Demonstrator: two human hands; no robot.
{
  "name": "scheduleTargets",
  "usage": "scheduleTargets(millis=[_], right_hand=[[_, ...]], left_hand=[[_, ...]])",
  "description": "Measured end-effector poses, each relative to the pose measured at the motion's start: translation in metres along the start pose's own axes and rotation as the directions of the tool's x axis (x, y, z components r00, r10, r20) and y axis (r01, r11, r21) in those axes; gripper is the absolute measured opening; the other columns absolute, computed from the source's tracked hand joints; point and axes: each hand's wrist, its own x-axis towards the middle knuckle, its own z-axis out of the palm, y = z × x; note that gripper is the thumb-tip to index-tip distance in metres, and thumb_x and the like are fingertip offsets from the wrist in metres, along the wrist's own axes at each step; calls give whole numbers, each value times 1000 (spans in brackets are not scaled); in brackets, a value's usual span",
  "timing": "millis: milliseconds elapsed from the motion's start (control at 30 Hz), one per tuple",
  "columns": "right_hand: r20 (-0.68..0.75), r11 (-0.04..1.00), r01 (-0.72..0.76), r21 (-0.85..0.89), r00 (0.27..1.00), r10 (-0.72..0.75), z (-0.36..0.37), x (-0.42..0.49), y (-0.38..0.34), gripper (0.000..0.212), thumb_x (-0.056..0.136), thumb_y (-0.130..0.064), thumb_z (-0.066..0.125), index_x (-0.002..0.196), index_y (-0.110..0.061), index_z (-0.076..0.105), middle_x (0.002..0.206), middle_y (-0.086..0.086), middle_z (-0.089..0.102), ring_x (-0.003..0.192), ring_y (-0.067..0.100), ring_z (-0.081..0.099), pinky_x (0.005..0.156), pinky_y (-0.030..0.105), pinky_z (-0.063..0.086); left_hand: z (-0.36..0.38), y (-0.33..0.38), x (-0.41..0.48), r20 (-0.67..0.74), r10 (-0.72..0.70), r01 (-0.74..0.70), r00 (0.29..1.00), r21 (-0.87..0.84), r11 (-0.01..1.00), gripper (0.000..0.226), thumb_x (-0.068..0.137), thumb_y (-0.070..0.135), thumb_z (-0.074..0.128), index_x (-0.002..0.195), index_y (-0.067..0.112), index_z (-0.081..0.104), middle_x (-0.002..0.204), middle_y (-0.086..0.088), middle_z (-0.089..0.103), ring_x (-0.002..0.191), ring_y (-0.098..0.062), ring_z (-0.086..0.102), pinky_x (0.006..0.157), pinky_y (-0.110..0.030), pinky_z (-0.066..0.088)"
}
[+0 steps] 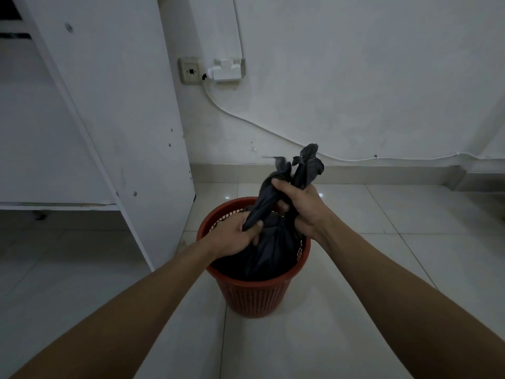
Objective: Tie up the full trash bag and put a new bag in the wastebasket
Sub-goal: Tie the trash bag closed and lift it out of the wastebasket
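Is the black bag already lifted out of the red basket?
No, the bag sits inside the basket, while the left hand and right hand grip its gathered top.

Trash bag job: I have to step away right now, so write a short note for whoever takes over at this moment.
Left hand: closed on a twisted strand of the black bag, low, near the basket rim.
Right hand: closed on the bag's gathered top, higher up; loose ends stick up above it.
Bag sits inside the red basket, which stands on the tiled floor beside a white cabinet.
Done: bag mouth gathered, tying under way; whether the knot is tight cannot be told.
Left: finish the knot, lift the bag out, fit a new bag. No new bag is in view.
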Motion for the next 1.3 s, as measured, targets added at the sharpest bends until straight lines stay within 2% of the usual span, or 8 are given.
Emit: scheduleTargets(millis=[167,267,367,467,733,867,1067,1300], right_hand=[[165,974,-120,-192,974,153,-32,2,-7,47,88,-11,74,126,10,56,121,10,63,110,19,63,94,33,52],[105,956,-86,-282,987,120,-38,0,2,49,93,-48,55,91,-2,69,127,7,66,124,25,59,106,45,49],[-15,979,-68,-192,998,67,-25,1,11,65,94,-67,36,60,-13,45,82,13,73,90,27,73,96,47,54],[-159,985,-86,-150,985,62,-16,4,15,65,93,-74,35,56,-21,36,45,2,31,37,21,34,52,37,53],[53,993,-98,-70,993,102,-31,8,10,18,105,-10,44,98,-3,58,77,7,50,61,13,51,55,24,47],[150,957,46,-288,989,-2,-27,1,18,32,107,-28,44,88,-7,59,88,22,73,92,30,73,88,32,59],[-40,985,32,-172,998,-39,-20,0,30,45,103,-52,36,88,-13,52,46,5,36,36,23,47,57,40,58],[-72,953,-80,-291,996,61,-7,2,36,43,104,-56,33,83,-19,42,44,-5,33,33,9,23,35,16,21]], left_hand=[[-7,-9,3,-238,-267,160,934,-388,908,71,99,63,32,54,23,69,73,4,74,85,-15,69,85,-32,50],[-3,-10,7,-230,-306,127,924,-571,811,62,102,56,36,60,19,64,70,-7,72,89,-30,72,98,-43,50],[7,-3,12,-226,-301,104,926,-614,783,52,102,54,38,73,13,54,60,-8,66,73,-26,72,88,-41,53],[16,1,16,-282,-322,101,904,-591,801,54,102,54,36,71,12,51,53,-6,62,63,-23,71,78,-36,51],[9,10,18,-423,-310,24,851,-559,829,69,107,45,30,78,-2,72,76,-6,77,74,-16,74,66,-15,55],[7,21,24,-470,-154,-57,869,-404,913,42,106,35,40,103,11,74,96,7,75,91,0,68,76,-8,49],[7,33,31,-305,-192,-4,933,-541,841,48,108,35,33,114,-7,57,80,-7,77,74,-20,76,67,-23,60],[22,27,24,-286,-87,-21,954,-352,936,30,107,36,37,102,11,54,70,-9,73,61,-21,71,60,-24,55]])
